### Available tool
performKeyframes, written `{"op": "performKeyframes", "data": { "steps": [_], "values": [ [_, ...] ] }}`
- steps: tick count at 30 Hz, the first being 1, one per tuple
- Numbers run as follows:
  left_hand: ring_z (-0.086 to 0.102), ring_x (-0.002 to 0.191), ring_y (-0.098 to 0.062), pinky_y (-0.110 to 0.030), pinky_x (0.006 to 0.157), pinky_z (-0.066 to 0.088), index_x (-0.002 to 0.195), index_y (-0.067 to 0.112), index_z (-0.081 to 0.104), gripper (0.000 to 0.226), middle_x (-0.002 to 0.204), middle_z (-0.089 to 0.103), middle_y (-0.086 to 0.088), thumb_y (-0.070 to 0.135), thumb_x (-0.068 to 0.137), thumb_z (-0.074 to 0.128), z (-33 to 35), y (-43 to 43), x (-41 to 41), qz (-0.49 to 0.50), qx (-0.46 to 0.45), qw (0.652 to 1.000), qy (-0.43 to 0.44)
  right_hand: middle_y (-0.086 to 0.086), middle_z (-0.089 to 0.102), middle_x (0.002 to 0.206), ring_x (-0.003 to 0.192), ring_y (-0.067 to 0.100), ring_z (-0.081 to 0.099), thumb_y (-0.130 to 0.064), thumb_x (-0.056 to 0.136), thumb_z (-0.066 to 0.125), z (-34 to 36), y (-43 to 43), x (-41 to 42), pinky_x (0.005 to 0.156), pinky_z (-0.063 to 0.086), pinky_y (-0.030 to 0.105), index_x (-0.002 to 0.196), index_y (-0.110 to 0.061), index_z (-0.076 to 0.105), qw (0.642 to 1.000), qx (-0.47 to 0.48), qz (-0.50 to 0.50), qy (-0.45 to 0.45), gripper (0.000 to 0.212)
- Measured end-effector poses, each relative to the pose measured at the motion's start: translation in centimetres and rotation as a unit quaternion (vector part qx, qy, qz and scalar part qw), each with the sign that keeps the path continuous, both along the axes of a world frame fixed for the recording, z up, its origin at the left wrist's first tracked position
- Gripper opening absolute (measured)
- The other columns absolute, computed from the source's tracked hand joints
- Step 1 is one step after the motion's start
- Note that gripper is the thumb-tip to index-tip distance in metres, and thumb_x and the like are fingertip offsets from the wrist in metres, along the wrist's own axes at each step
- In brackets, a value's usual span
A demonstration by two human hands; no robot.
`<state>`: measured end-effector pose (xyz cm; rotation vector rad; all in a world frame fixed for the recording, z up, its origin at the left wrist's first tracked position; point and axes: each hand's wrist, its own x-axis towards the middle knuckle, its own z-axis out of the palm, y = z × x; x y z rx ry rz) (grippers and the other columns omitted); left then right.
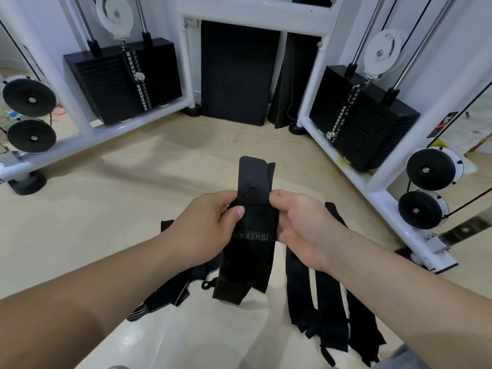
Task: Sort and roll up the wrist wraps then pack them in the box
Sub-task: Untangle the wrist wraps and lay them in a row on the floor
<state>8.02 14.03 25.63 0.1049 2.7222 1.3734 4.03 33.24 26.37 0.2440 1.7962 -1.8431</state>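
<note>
A black wrist wrap (249, 251) with pale lettering hangs lengthwise between my hands, above the floor. Its upper end sticks up past my fingers and its lower end dangles. My left hand (205, 225) pinches its left edge, thumb on the front. My right hand (300, 225) grips the right edge. Several more black wraps (319, 302) lie side by side on the pale surface at the lower right. Another wrap with a grey striped edge (170, 291) lies under my left forearm. No box is in view.
A white cable machine frame (87, 129) with black weight stacks (125, 81) stands at left and right. Black pulleys (431, 169) hang on both sides. A dark mat (237, 73) leans against the back wall. Beige floor (165, 161) lies between.
</note>
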Motion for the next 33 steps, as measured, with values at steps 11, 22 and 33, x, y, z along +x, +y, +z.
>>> {"op": "performKeyframes", "data": {
  "steps": [11,22,33],
  "values": [
    [0.044,0.052,-0.017,-0.040,0.058,0.042,0.090,0.019,0.062,0.025,0.051,0.049,0.003,0.036,0.105,0.053,0.1,0.1,0.4,0.030,-0.095,0.993,0.059,0.003,0.079,0.121,0.118,0.022,0.073,-0.028,0.114,0.049,0.2,-1.4,1.2,0.113,0.053,0.049,0.128,-0.022,0.069,0.989,0.090,0.047,0.108,0.025],
    [0.068,0.108,-0.005,-0.035,0.100,0.055,0.122,0.035,0.060,0.026,0.113,0.073,0.014,0.053,0.106,0.051,0.4,3.4,1.3,0.028,0.113,0.986,-0.120,0.012,0.079,0.118,0.114,0.032,0.075,-0.024,0.117,0.042,2.1,-0.6,-0.7,0.105,0.059,0.053,0.120,-0.015,0.070,0.991,-0.034,-0.121,0.050,0.029],
    [0.068,0.102,-0.005,-0.027,0.089,0.054,0.113,0.033,0.061,0.014,0.106,0.072,0.014,0.044,0.107,0.053,-0.1,4.2,0.8,0.016,0.063,0.994,-0.086,0.010,0.079,0.124,0.116,0.029,0.076,-0.042,0.115,0.043,2.2,2.0,-3.5,0.106,0.058,0.053,0.134,-0.010,0.069,0.975,-0.110,-0.193,-0.015,0.046]
  ]
}}
